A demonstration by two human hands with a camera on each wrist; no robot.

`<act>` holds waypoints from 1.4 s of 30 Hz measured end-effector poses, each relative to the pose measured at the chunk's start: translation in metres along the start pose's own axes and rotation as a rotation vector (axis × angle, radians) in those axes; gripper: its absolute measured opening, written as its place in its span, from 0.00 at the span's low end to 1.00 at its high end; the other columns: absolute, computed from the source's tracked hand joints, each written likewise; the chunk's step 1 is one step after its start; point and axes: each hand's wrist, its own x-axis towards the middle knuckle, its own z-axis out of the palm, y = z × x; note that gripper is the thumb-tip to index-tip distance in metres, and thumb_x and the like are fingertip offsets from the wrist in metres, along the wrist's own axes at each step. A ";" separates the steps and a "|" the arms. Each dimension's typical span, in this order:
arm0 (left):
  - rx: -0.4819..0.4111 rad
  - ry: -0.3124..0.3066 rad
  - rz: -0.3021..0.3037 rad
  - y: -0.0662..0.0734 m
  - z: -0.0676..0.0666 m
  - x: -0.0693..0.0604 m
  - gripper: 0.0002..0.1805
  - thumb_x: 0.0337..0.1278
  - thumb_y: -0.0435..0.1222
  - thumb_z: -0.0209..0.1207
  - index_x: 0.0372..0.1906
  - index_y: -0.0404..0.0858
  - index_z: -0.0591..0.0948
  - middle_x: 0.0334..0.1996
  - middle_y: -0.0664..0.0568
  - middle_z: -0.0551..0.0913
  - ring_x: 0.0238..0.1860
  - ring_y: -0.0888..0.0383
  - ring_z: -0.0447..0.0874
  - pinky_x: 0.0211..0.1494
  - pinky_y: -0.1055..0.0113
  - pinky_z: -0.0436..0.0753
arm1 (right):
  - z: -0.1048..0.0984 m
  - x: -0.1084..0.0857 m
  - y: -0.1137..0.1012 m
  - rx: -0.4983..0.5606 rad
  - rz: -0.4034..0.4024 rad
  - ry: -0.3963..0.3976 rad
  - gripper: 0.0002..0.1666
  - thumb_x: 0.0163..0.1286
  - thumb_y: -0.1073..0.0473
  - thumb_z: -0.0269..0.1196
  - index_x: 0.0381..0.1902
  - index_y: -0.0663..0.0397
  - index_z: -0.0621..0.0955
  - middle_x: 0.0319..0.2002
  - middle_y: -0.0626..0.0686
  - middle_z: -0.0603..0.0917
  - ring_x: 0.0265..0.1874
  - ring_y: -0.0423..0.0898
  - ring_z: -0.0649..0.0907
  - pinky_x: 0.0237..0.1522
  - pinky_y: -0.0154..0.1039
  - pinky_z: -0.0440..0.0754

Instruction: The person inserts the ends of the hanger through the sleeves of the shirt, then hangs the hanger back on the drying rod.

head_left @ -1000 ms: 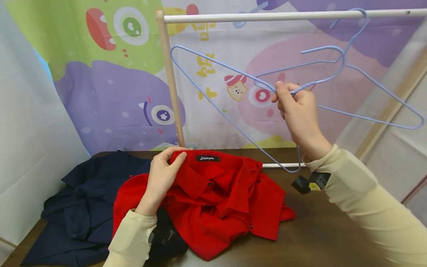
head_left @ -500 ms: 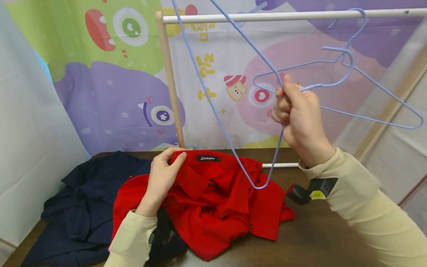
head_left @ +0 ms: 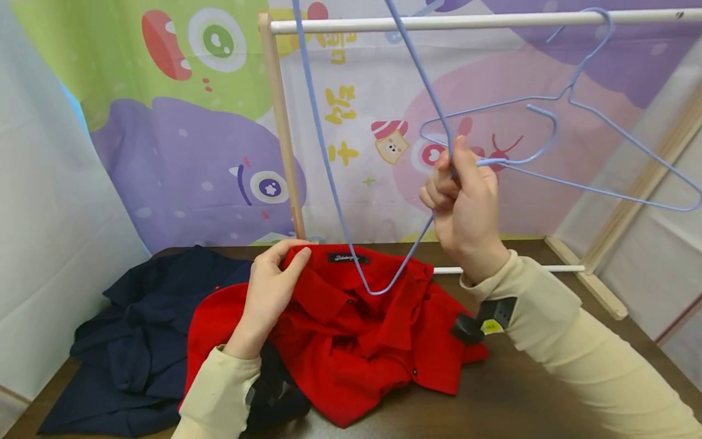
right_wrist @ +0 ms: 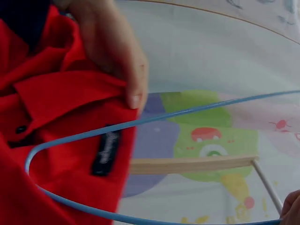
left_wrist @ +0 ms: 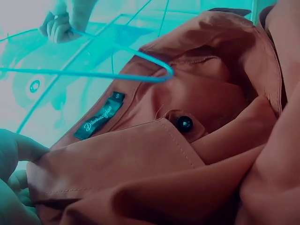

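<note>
My left hand (head_left: 272, 291) pinches the collar of a red shirt (head_left: 378, 366) between thumb and fingers, near the black neck label (head_left: 339, 258). The shirt's neck opening faces up, and dark buttons show on it. A blue wire hanger (head_left: 325, 141) is gripped near its neck by my right hand (head_left: 466, 201). It is tilted so that one rounded end points down in front of the collar; its other end runs out of the head view at the top. In the right wrist view the hanger end (right_wrist: 29, 164) overlaps the shirt's neck opening; whether they touch I cannot tell.
A second blue hanger (head_left: 631, 125) hangs from the white rail (head_left: 493, 23) of a wood-framed rack (head_left: 285, 134). A dark navy garment (head_left: 148, 341) lies heaped on the brown table (head_left: 526, 390) at left. A printed cartoon curtain hangs behind.
My right hand has turned the hanger from sideways to end-down and moved slightly left, bringing its lower end over the shirt's collar. The left hand has kept its hold on the collar.
</note>
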 end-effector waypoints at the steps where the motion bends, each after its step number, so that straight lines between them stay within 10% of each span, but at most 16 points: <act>1: -0.003 0.004 0.009 0.001 -0.001 -0.001 0.10 0.59 0.39 0.55 0.42 0.44 0.82 0.32 0.51 0.82 0.30 0.60 0.77 0.29 0.71 0.76 | 0.000 -0.001 0.003 -0.011 -0.007 -0.021 0.25 0.74 0.60 0.40 0.17 0.56 0.72 0.10 0.47 0.49 0.09 0.41 0.47 0.14 0.32 0.41; 10: -0.044 -0.014 0.059 0.014 -0.004 -0.008 0.09 0.61 0.38 0.53 0.42 0.44 0.82 0.30 0.49 0.81 0.27 0.61 0.76 0.29 0.72 0.75 | -0.008 -0.015 0.023 -0.114 -0.036 -0.191 0.18 0.71 0.58 0.47 0.20 0.54 0.73 0.09 0.49 0.53 0.10 0.42 0.51 0.15 0.34 0.45; 22: -0.161 0.017 0.092 0.035 -0.014 -0.020 0.09 0.61 0.35 0.53 0.41 0.38 0.82 0.36 0.53 0.82 0.34 0.60 0.77 0.34 0.71 0.76 | -0.008 -0.020 0.032 0.001 0.025 -0.374 0.17 0.71 0.56 0.49 0.22 0.55 0.73 0.11 0.49 0.53 0.11 0.42 0.51 0.16 0.34 0.45; 34: -0.210 0.059 0.130 0.049 -0.022 -0.028 0.10 0.60 0.36 0.54 0.42 0.37 0.82 0.29 0.55 0.80 0.29 0.58 0.74 0.31 0.72 0.74 | -0.013 -0.030 0.048 -0.247 0.019 -0.376 0.15 0.68 0.58 0.51 0.21 0.50 0.75 0.15 0.45 0.68 0.13 0.43 0.55 0.19 0.39 0.48; 42: -0.240 0.033 0.145 0.052 -0.030 -0.029 0.10 0.61 0.35 0.54 0.43 0.36 0.81 0.34 0.55 0.82 0.34 0.56 0.72 0.35 0.70 0.72 | -0.022 -0.027 0.047 -0.505 -0.001 -0.361 0.10 0.64 0.69 0.46 0.29 0.64 0.74 0.13 0.47 0.66 0.13 0.41 0.63 0.15 0.36 0.58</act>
